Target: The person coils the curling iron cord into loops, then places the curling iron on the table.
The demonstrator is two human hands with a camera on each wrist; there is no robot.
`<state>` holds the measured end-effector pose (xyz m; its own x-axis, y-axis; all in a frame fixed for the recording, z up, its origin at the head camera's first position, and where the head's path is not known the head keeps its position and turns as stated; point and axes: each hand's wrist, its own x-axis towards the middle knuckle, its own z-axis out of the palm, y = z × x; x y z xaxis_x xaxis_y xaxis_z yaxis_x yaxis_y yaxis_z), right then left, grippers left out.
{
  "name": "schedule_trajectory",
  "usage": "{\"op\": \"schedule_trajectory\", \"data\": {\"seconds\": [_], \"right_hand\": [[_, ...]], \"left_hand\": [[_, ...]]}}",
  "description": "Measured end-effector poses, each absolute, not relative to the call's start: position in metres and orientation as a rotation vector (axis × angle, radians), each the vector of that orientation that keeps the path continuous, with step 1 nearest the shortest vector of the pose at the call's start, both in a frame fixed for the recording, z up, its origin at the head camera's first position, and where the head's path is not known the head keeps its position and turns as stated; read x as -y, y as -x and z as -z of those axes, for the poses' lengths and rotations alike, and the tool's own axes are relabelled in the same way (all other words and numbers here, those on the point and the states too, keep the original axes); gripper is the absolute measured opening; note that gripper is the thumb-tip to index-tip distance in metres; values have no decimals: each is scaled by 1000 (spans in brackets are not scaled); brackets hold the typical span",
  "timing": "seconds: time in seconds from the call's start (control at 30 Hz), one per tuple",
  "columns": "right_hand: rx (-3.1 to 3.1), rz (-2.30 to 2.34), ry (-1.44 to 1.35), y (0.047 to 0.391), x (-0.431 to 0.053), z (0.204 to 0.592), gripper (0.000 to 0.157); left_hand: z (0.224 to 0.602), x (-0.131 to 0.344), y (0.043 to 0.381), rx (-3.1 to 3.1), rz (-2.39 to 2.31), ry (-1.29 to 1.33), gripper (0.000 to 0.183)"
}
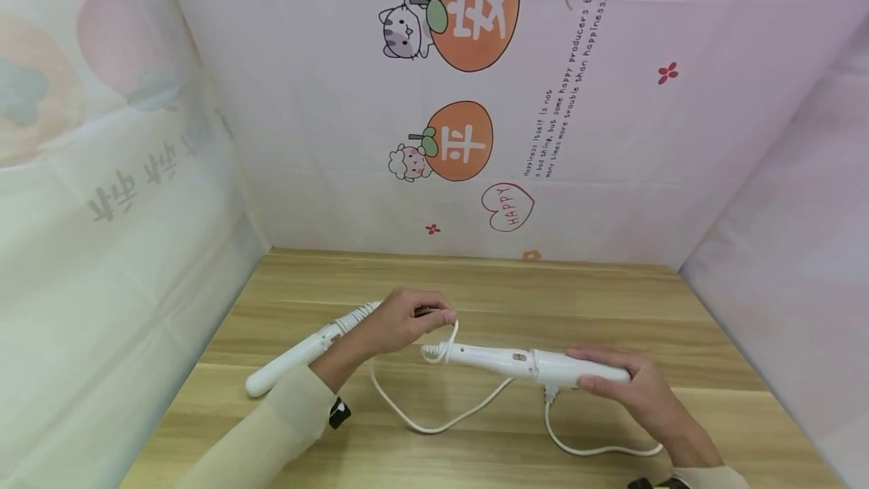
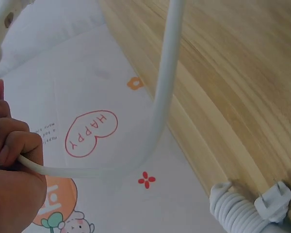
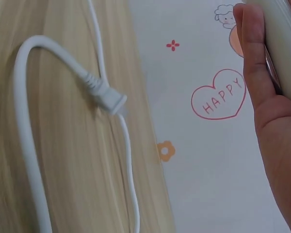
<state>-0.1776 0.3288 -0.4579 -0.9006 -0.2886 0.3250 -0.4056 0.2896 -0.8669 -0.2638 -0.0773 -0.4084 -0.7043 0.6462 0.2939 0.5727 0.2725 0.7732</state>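
In the head view, my right hand [image 1: 634, 383] grips one end of a white hair styling iron [image 1: 492, 358], lifted over the table and lying nearly level. My left hand [image 1: 400, 323] pinches its white power cord [image 1: 455, 332] by the iron's other end, where a few turns of cord show. The left wrist view shows curled fingers [image 2: 19, 141] around that cord [image 2: 167, 82]. Below the iron is a white plug [image 3: 109, 98], seen in the right wrist view. A second styling iron [image 1: 288, 363], its cord wound about the handle, lies left, partly hidden by my left forearm.
The wooden table [image 1: 462, 466] has white printed cloth walls at the back [image 1: 326, 134] and both sides. Loose cord [image 1: 434, 429] loops across its middle. Beside the wound cord is a two-pin plug [image 2: 274, 203]. Another stretch of cord [image 1: 597, 451] runs toward my right wrist.
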Motion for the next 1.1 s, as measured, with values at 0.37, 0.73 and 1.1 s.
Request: {"op": "schedule_trajectory", "data": {"seconds": [0.37,0.73,1.1], "right_hand": [[2129,-2129,-703,180,-323,459,49],[2058,-2089,-216,188,-299,451,34],[2252,-1829,-12,198,-301,454,42]], "left_hand": [[423,69,258,-2389,-1478,-939,27],[425,53,250,-2565,-1409,-897,44],[416,62,240,-2751,-1321,-984,28]]}}
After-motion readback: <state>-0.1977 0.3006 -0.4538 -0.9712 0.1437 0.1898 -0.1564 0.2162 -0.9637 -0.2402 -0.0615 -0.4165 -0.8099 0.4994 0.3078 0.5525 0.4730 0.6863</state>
